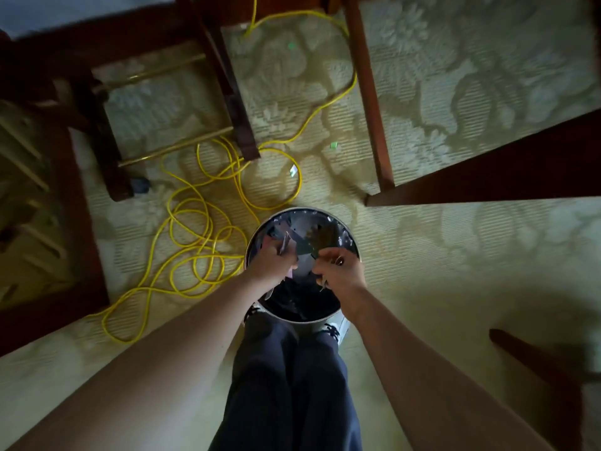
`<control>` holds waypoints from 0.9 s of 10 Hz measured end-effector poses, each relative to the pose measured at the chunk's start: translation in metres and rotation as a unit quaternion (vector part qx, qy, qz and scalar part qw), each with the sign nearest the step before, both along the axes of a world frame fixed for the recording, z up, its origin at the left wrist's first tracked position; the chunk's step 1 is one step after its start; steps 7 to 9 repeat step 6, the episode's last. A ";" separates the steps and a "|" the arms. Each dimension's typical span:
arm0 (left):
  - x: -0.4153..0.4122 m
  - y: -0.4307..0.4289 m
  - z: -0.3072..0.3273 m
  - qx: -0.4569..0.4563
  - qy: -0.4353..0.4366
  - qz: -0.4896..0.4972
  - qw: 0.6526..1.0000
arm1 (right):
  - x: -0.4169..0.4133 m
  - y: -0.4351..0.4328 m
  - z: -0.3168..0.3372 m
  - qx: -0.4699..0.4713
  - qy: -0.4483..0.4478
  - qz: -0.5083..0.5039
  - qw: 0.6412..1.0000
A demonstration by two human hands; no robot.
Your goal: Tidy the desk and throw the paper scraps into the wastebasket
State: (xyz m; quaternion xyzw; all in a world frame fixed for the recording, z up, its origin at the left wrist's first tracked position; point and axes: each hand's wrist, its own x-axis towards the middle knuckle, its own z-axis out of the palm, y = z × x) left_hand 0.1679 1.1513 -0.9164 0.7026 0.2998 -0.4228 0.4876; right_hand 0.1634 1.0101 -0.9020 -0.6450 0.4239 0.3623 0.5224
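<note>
Metal wastebasket (pixel 340 230) stands on the patterned carpet (pixel 455 255) at lower centre of the frame, just ahead of the person's shoes. Both hands hang over its mouth: the left hand (pixel 271 263) has its fingers curled round a bunch of paper scraps (pixel 287 245), and the right hand (pixel 340 273) pinches smaller pieces. Yellow cable (pixel 195 222) coils at left. Green bits (pixel 333 145) lie on the carpet beside a desk leg (pixel 367 92).

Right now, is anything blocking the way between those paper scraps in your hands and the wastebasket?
Nothing visible does. The left hand and right hand hold the paper scraps right above the wastebasket, whose mouth is open with no lid.
</note>
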 end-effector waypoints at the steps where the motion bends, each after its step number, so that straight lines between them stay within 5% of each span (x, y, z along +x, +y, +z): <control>1: -0.002 -0.003 -0.028 0.000 0.018 0.007 1.000 | -0.004 0.003 -0.035 -0.008 0.001 0.017 1.000; 9: 0.002 -0.006 -0.033 0.017 -0.010 0.022 1.000 | -0.014 0.001 -0.026 0.027 -0.013 0.043 0.999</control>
